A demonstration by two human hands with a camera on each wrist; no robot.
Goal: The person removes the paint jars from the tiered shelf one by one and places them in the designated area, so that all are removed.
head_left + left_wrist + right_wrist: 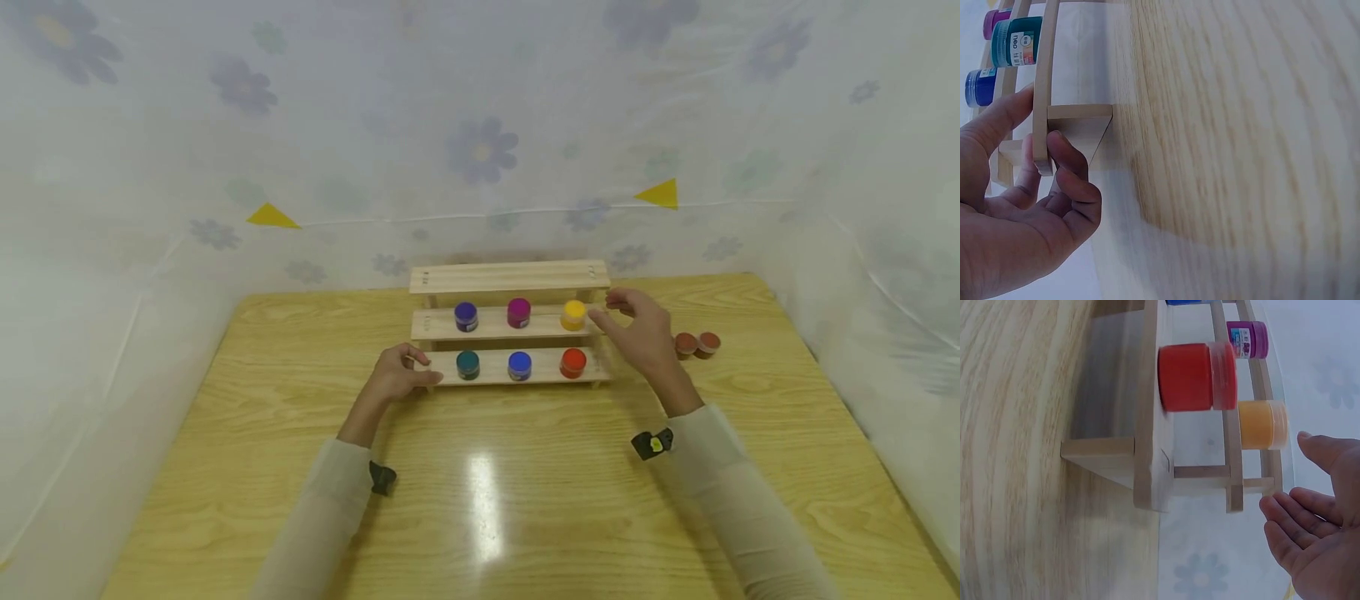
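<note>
A three-tier wooden display rack (510, 277) stands on the table. Its middle step bears a violet-blue paint jar (466, 317), a magenta paint jar (518, 313) and a yellow paint jar (573, 315). On the lowest step are a teal paint jar (468, 365), a blue paint jar (519, 366) and a red paint jar (1188, 377). My left hand (397, 372) grips the left end of the lowest step, thumb above and fingers below. Beside the yellow jar, my right hand (639, 332) hovers with thumb and fingers apart, touching no jar.
Two reddish-brown jars (707, 343) stand on the table (337, 517) right of the rack, partly behind my right hand. A flowered sheet (360, 108) hangs behind the table and along its sides. Two yellow triangles (660, 195) are on the sheet.
</note>
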